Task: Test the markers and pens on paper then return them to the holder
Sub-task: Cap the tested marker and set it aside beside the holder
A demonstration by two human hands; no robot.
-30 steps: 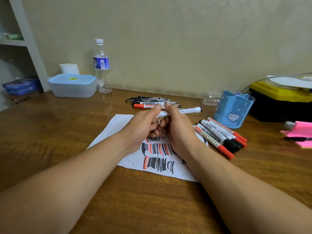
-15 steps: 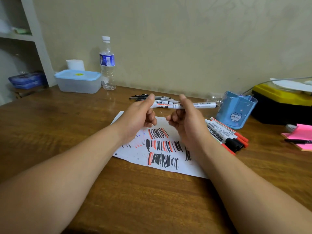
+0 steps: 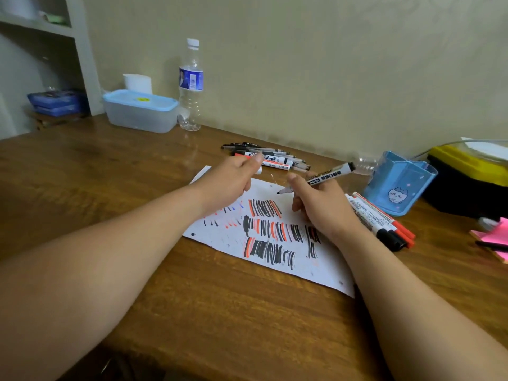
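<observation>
My right hand (image 3: 324, 207) grips an uncapped black marker (image 3: 327, 176), its tip just above the upper part of the white paper (image 3: 316, 268) covered in black and red strokes. My left hand (image 3: 231, 182) holds the marker's white cap (image 3: 259, 169), mostly hidden in its fingers. A pile of pens and markers (image 3: 272, 156) lies beyond the paper. Several capped red and black markers (image 3: 382, 221) lie right of the paper. The blue holder (image 3: 398, 185) with a cat picture stands at the right.
A lidded plastic box (image 3: 140, 111), a water bottle (image 3: 191, 86) and a tissue roll (image 3: 137, 82) stand at the back left. A yellow-and-black case (image 3: 470, 171) and pink sticky notes (image 3: 494, 235) with a pen on them are at the right. A shelf (image 3: 55, 103) stands far left.
My hands have pulled apart: the cap came off the marker into my left hand, and my right hand turned the marker's tip down towards the paper.
</observation>
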